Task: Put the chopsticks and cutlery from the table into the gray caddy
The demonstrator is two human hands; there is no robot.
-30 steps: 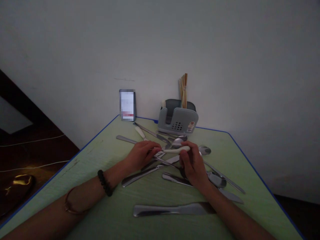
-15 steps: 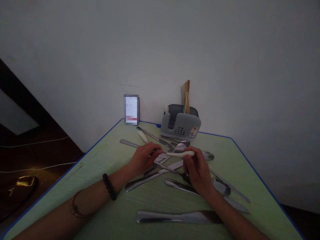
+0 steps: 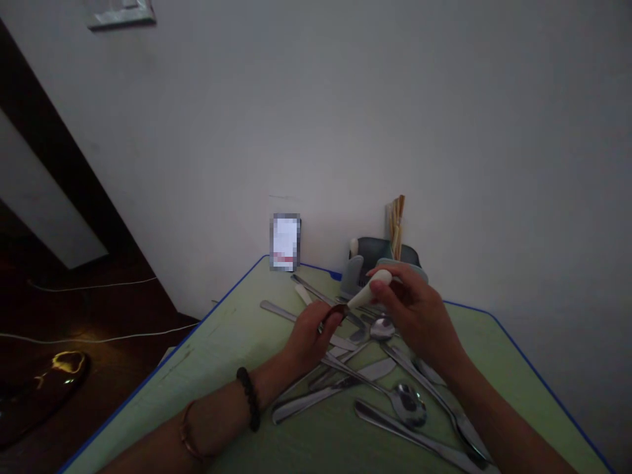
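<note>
My right hand is closed round the white handle of a utensil, lifted above the table in front of the grey cutlery holder. My left hand pinches the utensil's dark lower end with thumb and fingers. A beaded bracelet and a thin bangle sit on my left wrist. Below both hands lie several steel spoons and knives scattered on the green table.
Wooden chopsticks stand in the grey holder against the white wall. A small phone-like card leans on the wall at the table's far edge. The table has a blue rim; dark floor with cables lies to the left.
Both hands have lifted the white-handled utensil off the pile, tilting it handle-up towards the holder. The camera has tipped upward and shifted left, showing more wall.
</note>
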